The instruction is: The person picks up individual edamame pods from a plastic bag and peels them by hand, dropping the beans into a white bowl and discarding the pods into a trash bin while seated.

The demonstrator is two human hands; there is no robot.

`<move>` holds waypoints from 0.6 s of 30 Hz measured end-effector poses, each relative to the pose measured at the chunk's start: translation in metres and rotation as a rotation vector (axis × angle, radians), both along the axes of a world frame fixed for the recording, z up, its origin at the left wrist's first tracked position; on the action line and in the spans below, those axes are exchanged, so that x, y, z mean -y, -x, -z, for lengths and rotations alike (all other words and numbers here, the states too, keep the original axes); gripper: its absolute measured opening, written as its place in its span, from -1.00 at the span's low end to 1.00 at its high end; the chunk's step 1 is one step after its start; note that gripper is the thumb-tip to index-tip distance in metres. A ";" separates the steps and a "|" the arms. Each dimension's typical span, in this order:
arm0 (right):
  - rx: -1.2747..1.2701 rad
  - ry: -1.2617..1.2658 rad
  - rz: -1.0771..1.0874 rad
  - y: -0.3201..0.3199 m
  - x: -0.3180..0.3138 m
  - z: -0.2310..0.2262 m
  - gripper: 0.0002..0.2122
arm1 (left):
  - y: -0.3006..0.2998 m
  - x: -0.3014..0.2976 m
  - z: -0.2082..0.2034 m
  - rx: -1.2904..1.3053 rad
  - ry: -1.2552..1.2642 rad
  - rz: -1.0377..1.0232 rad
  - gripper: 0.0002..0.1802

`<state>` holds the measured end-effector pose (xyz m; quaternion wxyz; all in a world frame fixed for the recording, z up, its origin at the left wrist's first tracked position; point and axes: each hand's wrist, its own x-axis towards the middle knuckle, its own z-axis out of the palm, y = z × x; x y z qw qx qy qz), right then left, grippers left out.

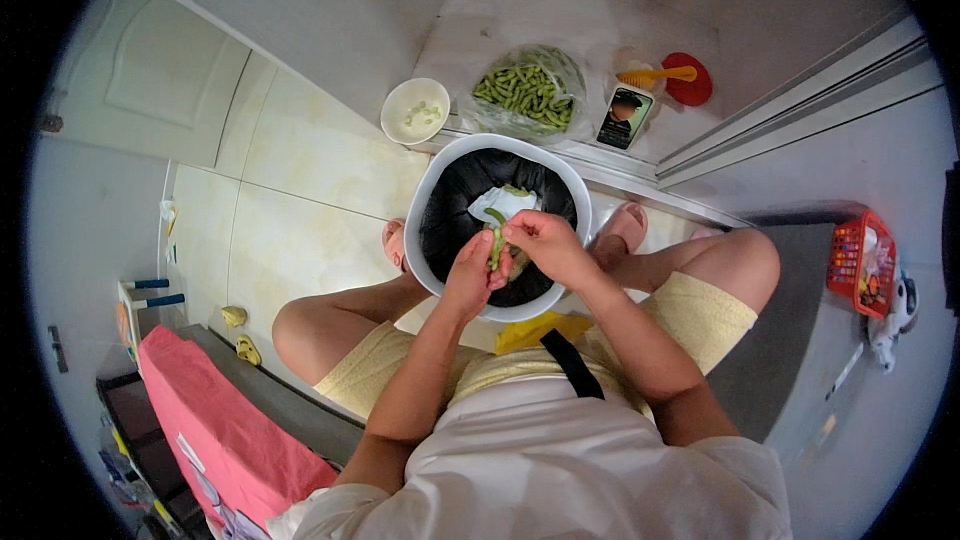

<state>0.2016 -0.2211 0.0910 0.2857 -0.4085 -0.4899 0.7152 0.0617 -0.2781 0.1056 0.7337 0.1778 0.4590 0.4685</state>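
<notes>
1. Green pod (497, 252) is near the centre of the frame, over the bin; its upper end curves toward the upper left, and you can't tell here if it is one pod or two pressed together
2. Left hand (472, 275): fingers curled in, thumb pinched against them, gripping the pod's lower part, perhaps to steady it
3. Right hand (548, 245): thumb and forefinger nipped close on the pod near its middle, no visible gap; the other fingers are folded under, partly hidden
4. White bin (414, 220) stands mid-frame between your feet, probably so that whatever drops from your fingers lands inside
5. Inside it: black liner (445, 215), crumpled white scrap (500, 203) and some green bits, partly covered by your hands
6. White bowl (390, 112), upper left of the bin, holds a few pale green beans (420, 116); likely set there for easy reach
7. Clear plastic bag (573, 85), top centre, is gaping and well filled with whole pods (525, 92), seemingly turned toward you for picking from
8. Phone (625, 118), right of the bag, leans face toward you, presumably for viewing
</notes>
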 end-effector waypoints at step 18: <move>-0.245 0.338 0.011 0.003 0.004 -0.013 -0.93 | -0.008 -0.002 0.006 -0.023 -0.081 -0.119 -0.77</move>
